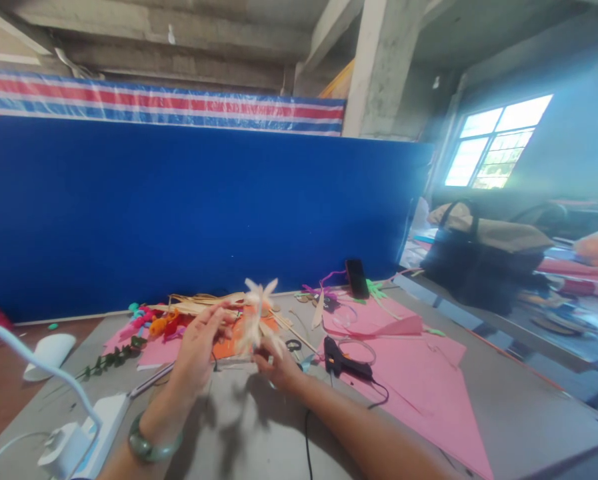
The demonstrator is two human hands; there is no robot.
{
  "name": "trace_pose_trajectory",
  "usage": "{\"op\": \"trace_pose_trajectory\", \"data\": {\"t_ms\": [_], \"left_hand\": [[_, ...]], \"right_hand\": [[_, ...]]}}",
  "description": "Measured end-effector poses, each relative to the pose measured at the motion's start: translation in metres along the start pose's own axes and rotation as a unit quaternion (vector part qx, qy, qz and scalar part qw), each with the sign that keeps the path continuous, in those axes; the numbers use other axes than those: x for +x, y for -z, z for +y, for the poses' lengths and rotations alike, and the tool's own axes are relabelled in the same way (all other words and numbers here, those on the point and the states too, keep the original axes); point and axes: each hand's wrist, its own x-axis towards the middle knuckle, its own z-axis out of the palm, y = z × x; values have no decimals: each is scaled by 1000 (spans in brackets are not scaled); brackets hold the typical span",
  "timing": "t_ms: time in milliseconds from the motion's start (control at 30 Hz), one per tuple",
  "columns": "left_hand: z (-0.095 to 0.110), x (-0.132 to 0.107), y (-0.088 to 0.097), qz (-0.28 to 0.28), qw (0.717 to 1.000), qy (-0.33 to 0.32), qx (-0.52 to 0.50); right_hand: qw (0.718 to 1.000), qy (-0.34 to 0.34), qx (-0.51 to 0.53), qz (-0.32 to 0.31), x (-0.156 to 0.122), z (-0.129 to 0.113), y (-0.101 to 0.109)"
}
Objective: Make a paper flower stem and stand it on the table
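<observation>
In the middle of the head view, my right hand (277,367) is closed around the lower part of a pale craft flower (260,293). Its petals look like dried husk and point upward; the lower part is blurred by motion. My left hand (199,347), with a green bangle (151,443) on the wrist, is raised just left of the flower, fingers stretched out and holding nothing. Behind the hands lie an orange sheet (226,348) and strips of dried husk (199,305). Dark scissor handles (293,345) show beside my right hand.
A black glue gun (346,362) rests on pink paper (419,380) at the right, its cord crossing the table. A phone (357,279) leans near the blue partition (179,213). Left are a power strip (106,427), a green leafy sprig (113,360) and colourful yarn pieces (159,325).
</observation>
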Motion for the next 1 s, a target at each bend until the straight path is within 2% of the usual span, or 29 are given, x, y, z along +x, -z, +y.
{"op": "trace_pose_trajectory", "data": {"t_ms": [67,133,267,333,433,567,767,1000], "left_hand": [[-5,11,7,45,999,5,-15],[-13,21,15,76,996,22,-26],[-36,31,26,52,997,58,28],[-49,29,27,11,992,100,76],[-65,23,23,-29,982,126,140],[-74,14,15,-85,976,135,146],[-78,11,14,-113,984,107,81],[-65,5,6,-119,988,91,26]], "right_hand": [[994,-57,88,10,3,3,-1],[975,-118,188,27,8,6,1],[940,-173,291,42,15,5,9],[931,-180,317,35,16,0,15],[924,-178,337,24,15,-9,22],[922,-168,349,3,12,-16,23],[921,-163,350,-41,7,-27,20],[919,-158,360,-30,3,-39,21]]}}
